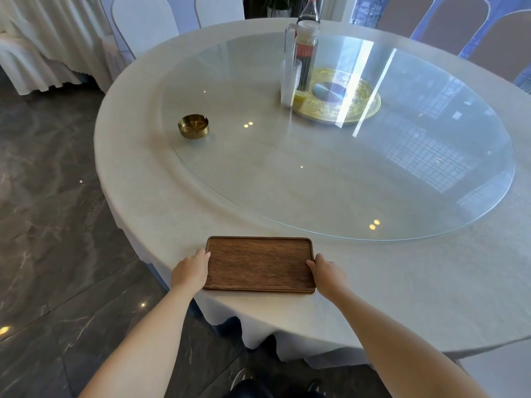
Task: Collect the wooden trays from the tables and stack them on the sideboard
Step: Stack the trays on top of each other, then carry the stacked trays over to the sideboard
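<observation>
At table (161, 214) edge: left hand (190, 270), right hand (327, 272) flank wooden tray (260, 264).

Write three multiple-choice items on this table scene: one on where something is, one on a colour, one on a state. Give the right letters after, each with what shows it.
1. Where does the wooden tray lie?
A. on the glass turntable
B. on the tablecloth at the near edge of the table
C. on the floor

2. What colour is the ashtray?
A. gold
B. black
C. red

3. How do the hands meet the tray?
A. only the left hand touches it
B. neither hand touches it
C. one hand at each short end

Answers:
1 B: the tray sits on the white tablecloth by the near rim, short of the glass turntable.
2 A: the small bowl-shaped ashtray has a shiny gold finish.
3 C: the left hand is at the left end and the right hand at the right end.
</observation>
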